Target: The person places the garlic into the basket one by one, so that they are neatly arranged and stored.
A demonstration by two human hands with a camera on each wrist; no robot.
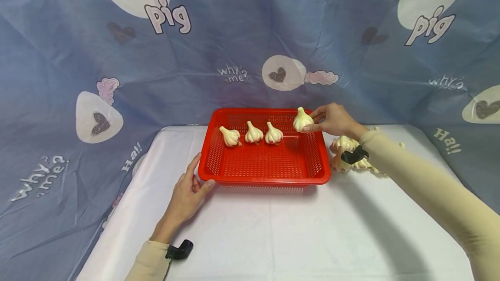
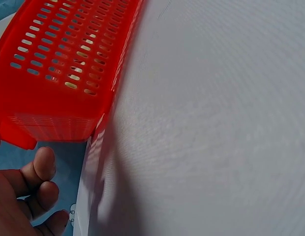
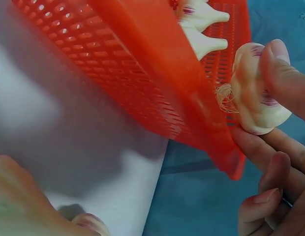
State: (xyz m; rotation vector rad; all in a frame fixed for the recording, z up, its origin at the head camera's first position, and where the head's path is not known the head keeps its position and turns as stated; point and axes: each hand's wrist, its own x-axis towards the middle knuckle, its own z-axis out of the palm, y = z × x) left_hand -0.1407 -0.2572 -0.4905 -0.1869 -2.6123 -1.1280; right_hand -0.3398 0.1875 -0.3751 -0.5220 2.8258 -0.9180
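A garlic bulb (image 1: 302, 120) is pinched between the thumb and fingers of my right hand (image 1: 335, 119), above the back right of a red plastic basket (image 1: 265, 181). In the right wrist view, that bulb (image 3: 255, 91) shows its root tuft and purple streaks. Three more garlic bulbs lie in a row inside the basket: one on the left (image 1: 231, 137), one in the middle (image 1: 253, 134) and one further right (image 1: 274, 134). At the basket's front left corner, my left hand (image 1: 186, 197) touches the rim with thumb and index finger. Its other fingers bend loosely beneath the rim in the left wrist view.
A pile of garlic bulbs (image 1: 341, 161) lies on the white table (image 1: 250, 233) right of the basket, partly hidden by my right wrist. Behind the table hangs a blue printed cloth (image 1: 218, 34). The basket's rim stands above the tabletop.
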